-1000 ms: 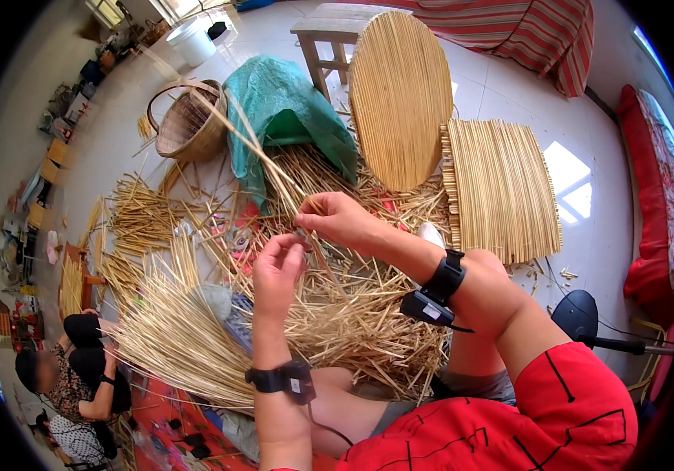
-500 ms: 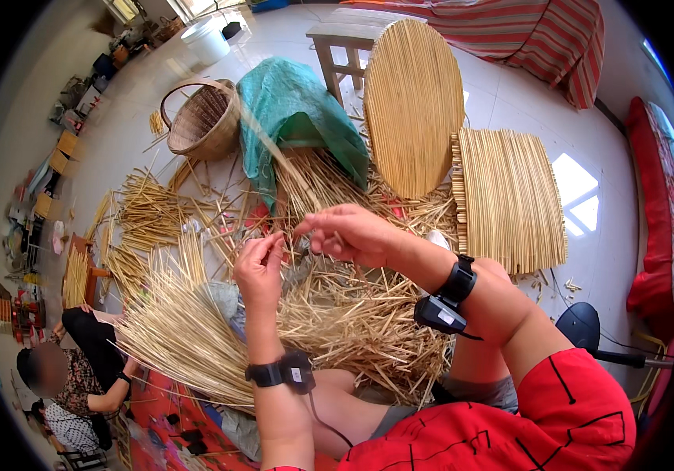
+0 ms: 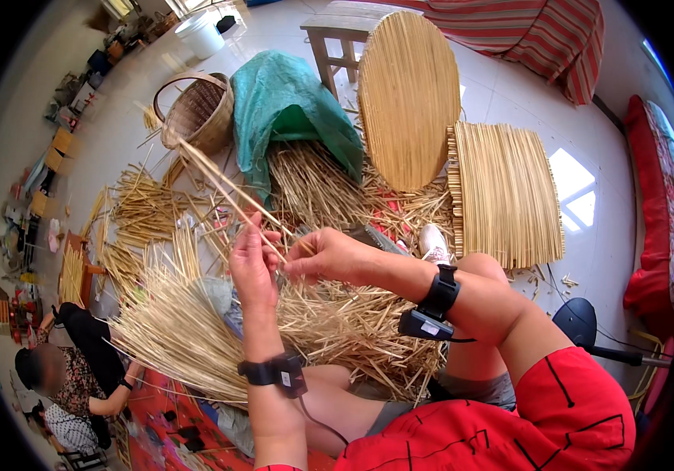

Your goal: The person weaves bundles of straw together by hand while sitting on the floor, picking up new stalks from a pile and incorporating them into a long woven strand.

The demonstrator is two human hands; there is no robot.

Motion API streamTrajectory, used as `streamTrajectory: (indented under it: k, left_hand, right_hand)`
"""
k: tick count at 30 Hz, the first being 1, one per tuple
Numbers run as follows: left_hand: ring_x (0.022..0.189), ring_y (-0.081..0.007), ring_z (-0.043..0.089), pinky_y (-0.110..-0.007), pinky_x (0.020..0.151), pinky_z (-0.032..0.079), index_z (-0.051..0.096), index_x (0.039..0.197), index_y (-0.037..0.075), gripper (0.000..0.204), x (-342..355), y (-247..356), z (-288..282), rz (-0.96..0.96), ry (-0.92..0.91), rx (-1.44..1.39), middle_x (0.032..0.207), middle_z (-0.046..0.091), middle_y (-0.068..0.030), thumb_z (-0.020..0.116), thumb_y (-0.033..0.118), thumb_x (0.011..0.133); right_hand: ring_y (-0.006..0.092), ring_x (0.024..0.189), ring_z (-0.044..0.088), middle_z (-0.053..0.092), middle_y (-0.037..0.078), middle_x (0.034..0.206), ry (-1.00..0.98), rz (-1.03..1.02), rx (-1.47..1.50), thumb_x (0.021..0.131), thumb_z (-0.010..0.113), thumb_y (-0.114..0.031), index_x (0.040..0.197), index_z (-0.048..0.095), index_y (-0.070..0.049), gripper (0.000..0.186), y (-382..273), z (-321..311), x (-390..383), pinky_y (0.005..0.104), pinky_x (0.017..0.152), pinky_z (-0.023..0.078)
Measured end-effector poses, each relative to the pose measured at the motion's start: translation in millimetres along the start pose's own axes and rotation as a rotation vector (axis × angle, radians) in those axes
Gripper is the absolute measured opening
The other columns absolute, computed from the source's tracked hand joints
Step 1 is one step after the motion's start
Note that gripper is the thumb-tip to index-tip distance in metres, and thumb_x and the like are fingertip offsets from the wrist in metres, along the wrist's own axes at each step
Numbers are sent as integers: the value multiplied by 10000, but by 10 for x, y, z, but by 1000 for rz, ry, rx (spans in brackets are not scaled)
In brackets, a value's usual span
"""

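A few pale straw stalks slant from between my hands up toward the basket at the far left. My left hand is closed round them near their lower part, fingers pointing up. Beside it on the right, my right hand pinches at their lower ends, thumb and forefinger together. Below both hands lies a heap of short cut straw pieces. A thick sheaf of long straw rests at my left forearm, its tips fanned out.
A wicker basket, a green sack with stalks, an oval straw panel and a squarish straw panel stand ahead. More stalks lie left. Another person sits at lower left; a wooden bench is behind.
The stalks have swung left and down, and now point at the basket. My right hand has moved slightly down and left, its fingers closing at the stalks' lower ends.
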State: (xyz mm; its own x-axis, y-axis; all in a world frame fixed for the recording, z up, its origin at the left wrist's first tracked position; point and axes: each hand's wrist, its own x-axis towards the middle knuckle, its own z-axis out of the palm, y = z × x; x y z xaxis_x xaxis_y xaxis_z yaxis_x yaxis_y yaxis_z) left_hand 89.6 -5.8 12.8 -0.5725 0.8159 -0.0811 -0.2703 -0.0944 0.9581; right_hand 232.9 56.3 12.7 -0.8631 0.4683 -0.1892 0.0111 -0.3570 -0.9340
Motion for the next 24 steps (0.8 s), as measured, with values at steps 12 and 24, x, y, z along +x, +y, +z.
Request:
streamTrajectory:
  k: [12,24]
  left_hand:
    - [526,-22,477,-159,481,331,596,911,26,114,-209,52,146,-333,-443,219,684,583,30,656,90,839]
    - [542,-40,521,-150,497,380,602,921,12,86,-229,95,118,-380,-514,121,760,653,-48,584,90,890]
  right_hand:
    - [23,542,417,573,-26,724,486,-163,223,860,669,-191,893,611,-40,165,-222,-405,145,184,446,304]
    - [34,550,450,590,-9,731,464,-239,248,873,653,-185,928,616,-40,160,-188,-386,153,177,457,339]
